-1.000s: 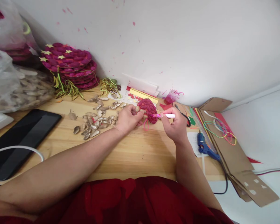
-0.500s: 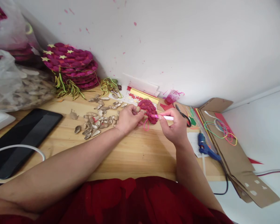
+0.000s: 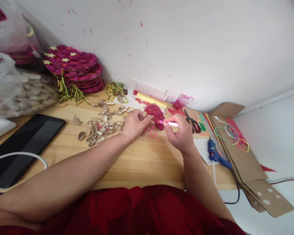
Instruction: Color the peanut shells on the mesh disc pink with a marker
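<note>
My right hand [image 3: 181,135] is pinching the pen [image 3: 172,124], tip pointing left onto the disc [image 3: 155,112], whose left edge my left hand [image 3: 134,125] is gripping between thumb and fingers.

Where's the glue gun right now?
In the head view, the blue glue gun lies at the right, beyond the right forearm, between the black-handled scissors and the cardboard.

Person wearing dark red garment [image 3: 142,212], brighter red patches showing across cloth; forearms [image 3: 71,176] extending bare, left hand [image 3: 135,124] and right hand [image 3: 179,133] appearing ungloved.
</note>
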A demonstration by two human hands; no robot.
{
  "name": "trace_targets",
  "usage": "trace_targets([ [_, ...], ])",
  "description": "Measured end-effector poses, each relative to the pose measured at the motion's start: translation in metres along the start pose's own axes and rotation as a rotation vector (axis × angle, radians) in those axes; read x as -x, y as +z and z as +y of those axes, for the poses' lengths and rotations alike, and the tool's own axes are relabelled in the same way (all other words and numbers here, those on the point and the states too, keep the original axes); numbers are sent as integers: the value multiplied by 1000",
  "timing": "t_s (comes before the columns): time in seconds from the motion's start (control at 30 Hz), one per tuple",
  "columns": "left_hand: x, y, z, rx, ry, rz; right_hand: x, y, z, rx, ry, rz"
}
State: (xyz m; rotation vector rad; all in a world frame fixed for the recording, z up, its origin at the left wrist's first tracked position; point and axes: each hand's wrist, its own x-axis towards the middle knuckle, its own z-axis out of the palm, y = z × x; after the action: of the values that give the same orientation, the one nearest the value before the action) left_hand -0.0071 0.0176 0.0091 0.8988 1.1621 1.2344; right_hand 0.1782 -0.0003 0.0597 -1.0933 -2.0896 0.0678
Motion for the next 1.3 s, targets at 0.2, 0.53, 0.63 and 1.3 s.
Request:
trace_targets([
  [0.2,-1,-1,-1,-9,4,-1,0,0,0,60,-2,17],
  [0.53,1,-1,1,-20,7,1,0,-1,-1,73,-23,55],
  [0.63,1,-1,1,-8,7,3,-1,-2,-2,49,8,61],
  [1.3,0,-1,-2,-22,24,1,0,1,-3,45,26,61],
])
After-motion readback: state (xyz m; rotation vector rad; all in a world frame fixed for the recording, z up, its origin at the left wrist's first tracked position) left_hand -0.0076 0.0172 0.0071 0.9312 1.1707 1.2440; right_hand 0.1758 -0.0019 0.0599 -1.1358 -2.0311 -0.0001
